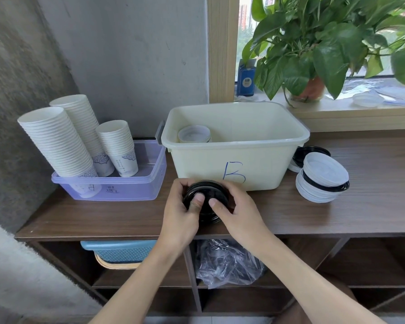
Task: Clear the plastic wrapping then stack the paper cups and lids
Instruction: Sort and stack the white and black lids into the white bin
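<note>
We find both grips clamped on one short stack of black lids (212,187). The left grip (180,213) and the right grip (240,212) curl round its rim from either side, thumbs pressed on top, at the near edge of the bench (337,213).

We judge the step in hand to be squaring up these lids; no wrapping shows on the stack. The next move, in our view, calls for keeping the stack level and setting it down whole. The likely place is the cream bin (255,157) marked B, just beyond the grips, which holds what look like a few white lids (193,135). Its near wall would have to be cleared on the lift.

Right of the right grip lies a mixed pile of white and black lids (323,181), not yet sorted. Left of the left grip, a purple tray (126,190) carries three stacks of paper cups (59,141). Below the grips, on the shelf, sits crumpled clear plastic wrapping (227,263).
</note>
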`<state>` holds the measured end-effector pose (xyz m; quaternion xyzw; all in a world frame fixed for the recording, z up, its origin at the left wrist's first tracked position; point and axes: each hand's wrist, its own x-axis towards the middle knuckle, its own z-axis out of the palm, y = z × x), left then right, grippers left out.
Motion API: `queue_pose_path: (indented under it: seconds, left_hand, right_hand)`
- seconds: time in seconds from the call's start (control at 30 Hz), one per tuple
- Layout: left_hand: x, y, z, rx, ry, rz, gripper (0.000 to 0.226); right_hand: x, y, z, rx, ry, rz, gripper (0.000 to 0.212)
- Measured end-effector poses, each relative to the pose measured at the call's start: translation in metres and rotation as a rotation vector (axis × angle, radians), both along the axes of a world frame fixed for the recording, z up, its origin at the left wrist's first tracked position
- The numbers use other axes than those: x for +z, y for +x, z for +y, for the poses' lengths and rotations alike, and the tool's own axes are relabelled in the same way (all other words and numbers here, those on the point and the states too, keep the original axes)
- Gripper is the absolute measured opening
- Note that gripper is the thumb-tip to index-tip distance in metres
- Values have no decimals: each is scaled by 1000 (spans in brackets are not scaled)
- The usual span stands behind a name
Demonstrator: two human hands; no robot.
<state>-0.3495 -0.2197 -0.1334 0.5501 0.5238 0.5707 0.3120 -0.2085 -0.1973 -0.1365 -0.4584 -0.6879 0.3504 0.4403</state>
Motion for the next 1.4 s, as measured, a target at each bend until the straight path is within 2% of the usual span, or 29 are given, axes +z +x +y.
queue_pose_path:
  seconds: [0.13,0.27,0.4,0.53,0.63,0.87,1.0,1.1,1.13,1.2,1.33,1.4]
  left_hand:
    - [2,-1,-1,-46,-23,-43,12]
    - [3,-2,-1,-69,-39,-26,25]
    - [3,-2,0,-44,-49,-14,21]
    - [5,-3,-1,-135,-101,-84,40]
    - [6,-4,-2,-208,-120,-140,49]
    - [6,-8,-2,-244,-84,-192,38]
    - [-3,-20,-1,39,-63,-122,25]
    - [-2,-35,-7,145,-101,-336,20]
    - [1,-36,-11,130,-124,-434,19]
    - [9,-33,-20,66,-157,-519,22]
    - [14,-13,-22,-14,-148,-347,18]
    - [14,-4,-17,-10,-120,-306,17]
  right_hand:
    - [3,0,-4,-15,-16,62,28]
    - [2,0,-2,-32,-11,93,28]
    - [-3,-1,0,-133,113,77,33]
    - [-4,0,0,-198,52,122,18]
    - [-3,3,1,-226,38,128,23]
    - [-3,2,-1,-289,47,162,20]
    - [0,0,-4,-346,42,228,26]
    - [2,-1,-5,-377,52,272,28]
    - [2,-1,-6,-381,54,278,27]
    - [2,-2,-6,-373,48,273,24]
    - [1,0,-6,-259,15,227,27]
    - [5,3,-7,-179,-21,302,26]
